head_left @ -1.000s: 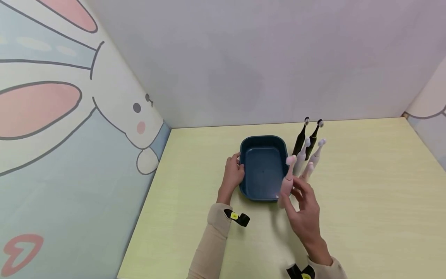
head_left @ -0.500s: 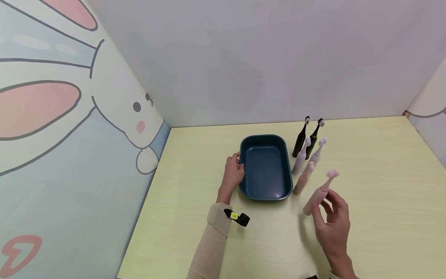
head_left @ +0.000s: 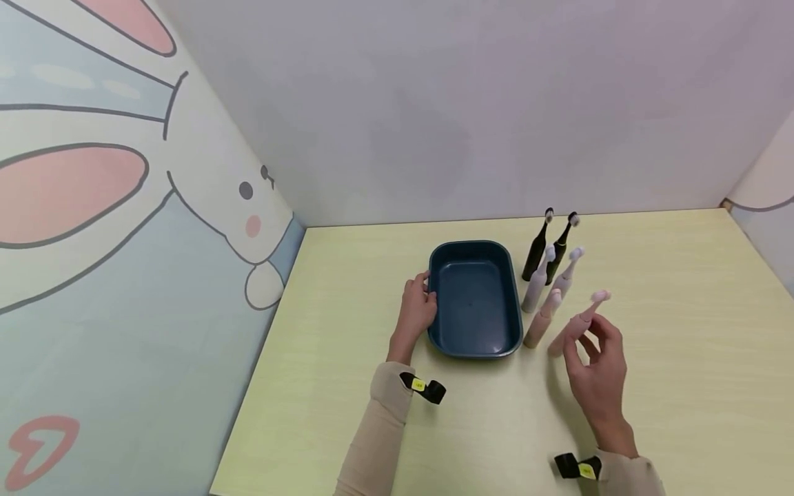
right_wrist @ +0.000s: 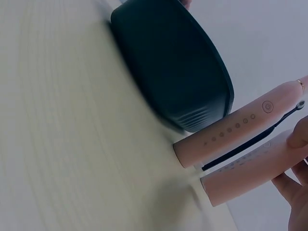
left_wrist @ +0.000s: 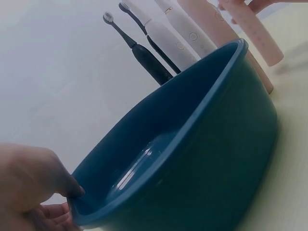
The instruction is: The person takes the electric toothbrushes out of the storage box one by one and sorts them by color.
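A dark blue plastic basin [head_left: 474, 355] rests on the table. My left hand [head_left: 414, 313] grips its left rim; in the left wrist view the thumb [left_wrist: 67, 185] hooks inside the wall. A pink electric toothbrush [head_left: 573, 331] is pinched between thumb and fingers of my right hand [head_left: 600, 368], tilted with its head up to the right. In the right wrist view the base of that held toothbrush [right_wrist: 240, 183] looks to be just off the tabletop. Another pink electric toothbrush [head_left: 540, 325] stands upright between it and the basin.
Right of the basin, behind the pink toothbrush, stand two white electric toothbrushes [head_left: 535, 289] and two black ones [head_left: 535, 256]. The pale wooden table [head_left: 347, 289] meets a grey back wall [head_left: 434, 138]. A wall with a rabbit drawing [head_left: 205, 207] rises on the left.
My right hand has carried the pink toothbrush rightward from in front of the basin's right corner, then slightly back toward the standing toothbrushes. The left hand and basin have stayed put.
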Action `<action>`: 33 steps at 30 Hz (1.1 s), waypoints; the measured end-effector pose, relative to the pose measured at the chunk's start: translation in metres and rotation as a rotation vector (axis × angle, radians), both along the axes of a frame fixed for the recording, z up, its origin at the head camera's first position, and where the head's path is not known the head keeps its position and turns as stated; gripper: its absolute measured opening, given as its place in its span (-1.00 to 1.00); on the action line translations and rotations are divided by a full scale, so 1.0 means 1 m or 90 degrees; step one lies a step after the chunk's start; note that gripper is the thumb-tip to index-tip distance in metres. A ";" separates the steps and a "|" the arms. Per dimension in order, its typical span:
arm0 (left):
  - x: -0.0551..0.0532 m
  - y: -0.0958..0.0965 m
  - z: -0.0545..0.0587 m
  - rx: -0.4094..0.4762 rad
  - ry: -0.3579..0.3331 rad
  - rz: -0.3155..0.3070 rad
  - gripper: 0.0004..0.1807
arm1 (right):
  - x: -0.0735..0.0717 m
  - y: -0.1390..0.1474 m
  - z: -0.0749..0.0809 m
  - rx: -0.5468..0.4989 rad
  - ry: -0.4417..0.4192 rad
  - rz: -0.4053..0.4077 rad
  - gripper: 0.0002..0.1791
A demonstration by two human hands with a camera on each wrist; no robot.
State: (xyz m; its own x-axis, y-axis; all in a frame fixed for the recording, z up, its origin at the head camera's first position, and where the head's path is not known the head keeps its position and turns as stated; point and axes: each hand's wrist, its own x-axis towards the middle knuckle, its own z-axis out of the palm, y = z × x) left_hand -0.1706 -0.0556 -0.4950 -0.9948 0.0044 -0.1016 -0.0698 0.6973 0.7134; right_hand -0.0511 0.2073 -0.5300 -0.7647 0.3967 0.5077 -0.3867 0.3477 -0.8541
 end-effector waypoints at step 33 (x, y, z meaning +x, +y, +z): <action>0.001 0.001 0.000 -0.013 0.013 -0.006 -0.50 | -0.017 0.004 -0.013 0.063 -0.018 0.003 -0.45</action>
State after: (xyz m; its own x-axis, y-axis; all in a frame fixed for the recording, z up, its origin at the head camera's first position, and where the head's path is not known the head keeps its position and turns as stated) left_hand -0.1696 -0.0549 -0.4955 -0.9966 0.0126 -0.0814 -0.0482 0.7127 0.6998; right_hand -0.0677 0.2112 -0.5432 -0.7816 0.3420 0.5217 -0.3645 0.4284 -0.8268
